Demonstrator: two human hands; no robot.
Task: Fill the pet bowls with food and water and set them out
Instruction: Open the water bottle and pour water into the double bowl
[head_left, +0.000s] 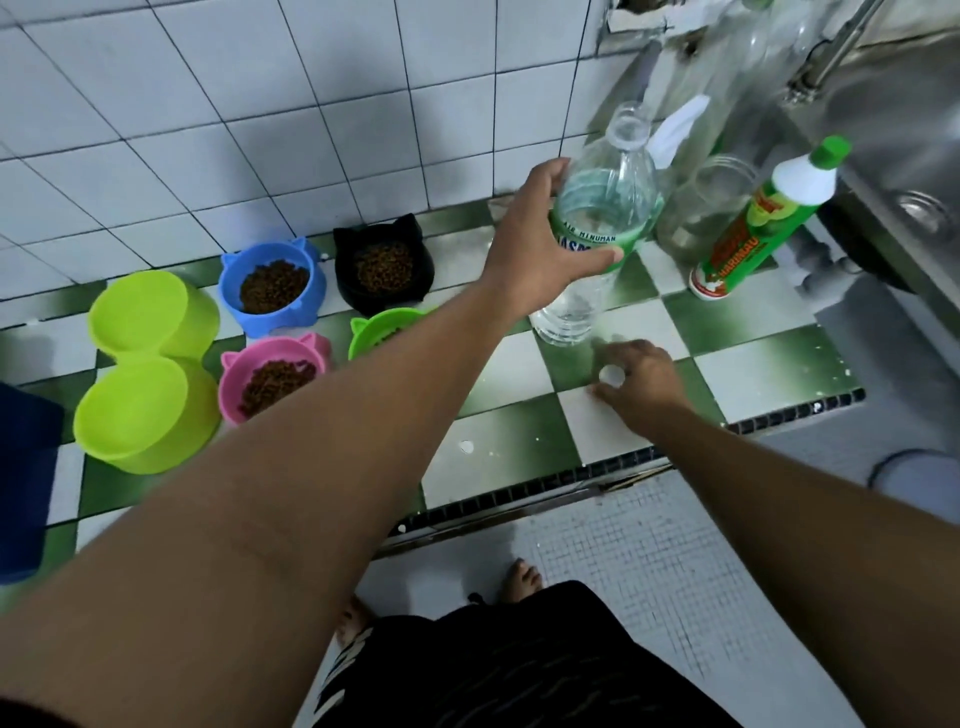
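My left hand (540, 244) grips an uncapped clear water bottle (597, 223) by its green label; the bottle stands on the checkered counter (509, 431). My right hand (639, 379) pinches a small white cap (612, 375) just above the counter, right of the bottle's base. Blue (270, 286), black (384, 265) and pink (272, 376) cat-eared bowls hold brown kibble. A green cat-eared bowl (382, 332) is partly hidden by my left forearm. Two lime-green bowls (150, 312) (140, 410) at the left look empty.
A green spray-cleaner bottle (763, 218) and a clear glass jar (701, 208) stand right of the water bottle. Taller clear bottles (727, 78) stand behind. A steel sink (909, 171) is at the far right. A blue object (21, 478) lies at the left edge. The counter's front edge drops to the floor.
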